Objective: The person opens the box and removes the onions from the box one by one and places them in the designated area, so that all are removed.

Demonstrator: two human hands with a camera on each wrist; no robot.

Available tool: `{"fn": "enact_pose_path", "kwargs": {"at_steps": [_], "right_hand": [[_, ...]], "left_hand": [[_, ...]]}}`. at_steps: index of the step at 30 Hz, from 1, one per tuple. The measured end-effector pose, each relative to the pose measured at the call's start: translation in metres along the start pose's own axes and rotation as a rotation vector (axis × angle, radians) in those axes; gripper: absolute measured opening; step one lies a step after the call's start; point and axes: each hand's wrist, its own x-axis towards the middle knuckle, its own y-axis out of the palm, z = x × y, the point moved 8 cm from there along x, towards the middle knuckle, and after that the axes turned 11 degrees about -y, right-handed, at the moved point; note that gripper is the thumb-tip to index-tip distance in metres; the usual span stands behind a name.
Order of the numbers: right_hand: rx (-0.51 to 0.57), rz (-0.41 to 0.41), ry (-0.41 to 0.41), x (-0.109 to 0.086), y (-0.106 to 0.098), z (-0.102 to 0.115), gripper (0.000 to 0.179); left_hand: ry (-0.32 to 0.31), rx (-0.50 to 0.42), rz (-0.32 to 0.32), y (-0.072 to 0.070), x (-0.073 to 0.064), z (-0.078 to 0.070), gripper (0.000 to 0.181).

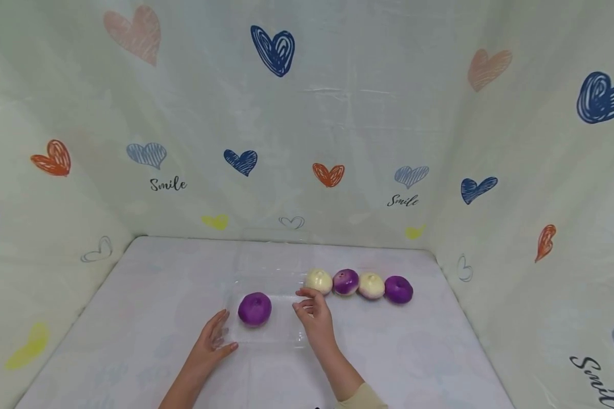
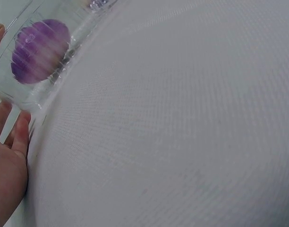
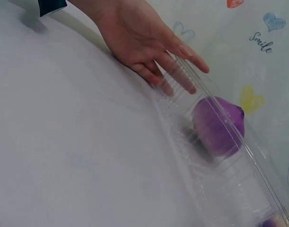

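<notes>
A clear plastic box (image 1: 281, 335) stands on the white-covered table with its hinged lid (image 1: 272, 258) laid back. One purple turnip (image 1: 254, 309) sits in its left half; the right half shows bare floor. My left hand (image 1: 211, 341) rests at the box's left side, thumb at the front left corner and fingers along the wall. Seen in the right wrist view, the left hand (image 3: 144, 42) has its fingers extended against the clear wall. My right hand (image 1: 314, 318) hovers by the right wall, fingers loosely bent and holding nothing, close in front of a white turnip (image 1: 318, 280).
Right of the box, several turnips line up side by side: the white one, a purple-and-white one (image 1: 346, 282), another white one (image 1: 371, 286) and a purple one (image 1: 398, 289). Curtains (image 1: 348, 125) printed with hearts enclose the table at the back and sides.
</notes>
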Motion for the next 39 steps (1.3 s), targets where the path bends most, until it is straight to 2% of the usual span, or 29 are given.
{"fn": "enact_pose_path", "kwargs": {"at_steps": [8, 11, 17, 26, 32, 39], "right_hand": [[-0.035, 0.061, 0.085, 0.0, 0.026, 0.001, 0.036], [-0.058, 0.085, 0.126, 0.001, 0.035, -0.011, 0.038], [-0.12, 0.13, 0.114, 0.006, 0.052, -0.049, 0.046], [-0.202, 0.151, 0.156, 0.009, 0.066, -0.059, 0.05], [-0.233, 0.183, 0.174, 0.013, 0.074, -0.064, 0.05], [-0.241, 0.232, 0.184, 0.017, 0.082, -0.072, 0.047]], "left_hand": [[0.022, -0.012, -0.001, -0.001, 0.0, 0.001, 0.08], [0.03, -0.021, 0.003, -0.001, 0.0, -0.001, 0.081], [0.038, -0.018, 0.001, 0.0, -0.001, -0.003, 0.08], [0.074, -0.006, -0.022, -0.001, 0.0, -0.001, 0.079], [0.077, -0.02, -0.022, -0.002, -0.001, 0.0, 0.08], [0.11, -0.007, -0.017, -0.002, -0.002, -0.004, 0.078]]}}
